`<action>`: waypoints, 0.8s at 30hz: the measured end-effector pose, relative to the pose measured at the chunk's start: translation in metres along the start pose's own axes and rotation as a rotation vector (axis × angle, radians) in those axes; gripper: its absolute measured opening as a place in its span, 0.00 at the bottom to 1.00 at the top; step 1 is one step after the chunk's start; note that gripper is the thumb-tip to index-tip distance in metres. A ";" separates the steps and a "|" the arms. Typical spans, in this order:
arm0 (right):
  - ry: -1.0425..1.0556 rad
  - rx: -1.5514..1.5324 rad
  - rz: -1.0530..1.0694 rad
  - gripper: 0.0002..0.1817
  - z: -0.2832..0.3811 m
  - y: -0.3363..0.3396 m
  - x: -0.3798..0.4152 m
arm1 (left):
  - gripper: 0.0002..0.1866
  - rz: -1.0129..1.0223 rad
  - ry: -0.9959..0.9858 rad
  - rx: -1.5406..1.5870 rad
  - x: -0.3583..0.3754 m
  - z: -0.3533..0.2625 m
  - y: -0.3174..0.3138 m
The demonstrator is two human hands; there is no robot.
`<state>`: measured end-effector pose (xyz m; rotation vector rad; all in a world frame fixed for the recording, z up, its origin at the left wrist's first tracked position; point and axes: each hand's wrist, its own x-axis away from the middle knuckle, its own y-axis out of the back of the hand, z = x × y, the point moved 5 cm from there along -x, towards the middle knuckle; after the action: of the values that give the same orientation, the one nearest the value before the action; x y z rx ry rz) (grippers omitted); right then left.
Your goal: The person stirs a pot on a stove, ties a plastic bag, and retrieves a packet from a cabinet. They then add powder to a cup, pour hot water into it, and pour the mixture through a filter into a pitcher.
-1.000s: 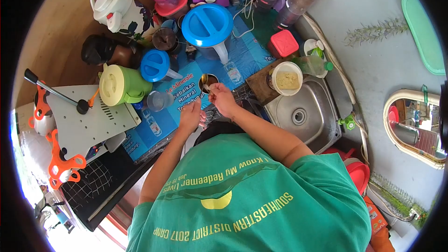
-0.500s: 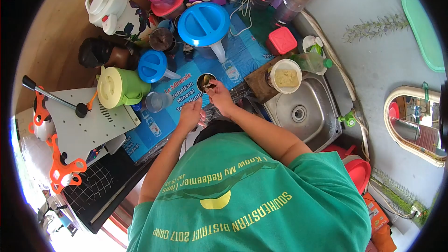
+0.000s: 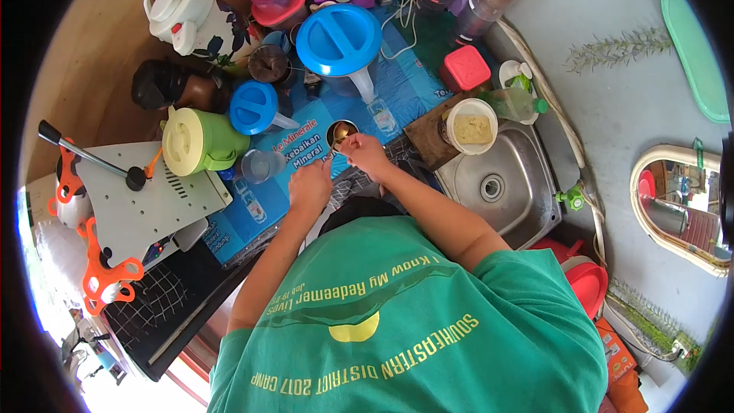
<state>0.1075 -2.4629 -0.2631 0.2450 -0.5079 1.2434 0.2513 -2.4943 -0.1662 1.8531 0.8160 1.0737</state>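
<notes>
A small round cup stands on the blue table cover near its front edge. Something shiny and golden-brown shows inside it. My right hand is at the cup's near right rim, its fingers pinched together; whatever they hold is too small to make out. To the lower left of the cup is my left hand, closed with the thumb side up, and what it grips is hidden. A clear plastic cup sits left of my left hand.
Behind are blue-lidded pitchers and a green pitcher. A cup sealing machine stands at left. To the right, a white tub rests on a wooden board beside the steel sink.
My right hand has lowered slightly and shifted a little right at the cup's rim. My left hand has turned inward, its fingers closing. The whole view has shifted slightly.
</notes>
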 end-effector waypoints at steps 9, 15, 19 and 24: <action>-0.159 -0.411 0.101 0.10 -0.005 0.004 -0.010 | 0.17 -0.034 -0.034 -0.200 0.002 0.002 0.003; -0.159 -0.204 0.042 0.12 0.014 0.011 -0.009 | 0.06 -0.075 -0.219 -0.268 0.004 0.001 0.006; -0.033 0.175 0.011 0.15 0.023 0.021 -0.017 | 0.06 -0.018 -0.290 -0.330 0.005 -0.001 0.009; 0.100 0.459 0.026 0.17 0.031 0.028 -0.031 | 0.06 0.008 -0.391 -0.380 0.000 0.011 0.012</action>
<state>0.0665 -2.4942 -0.2538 0.5613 -0.1337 1.3810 0.2629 -2.5034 -0.1584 1.6622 0.3480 0.7688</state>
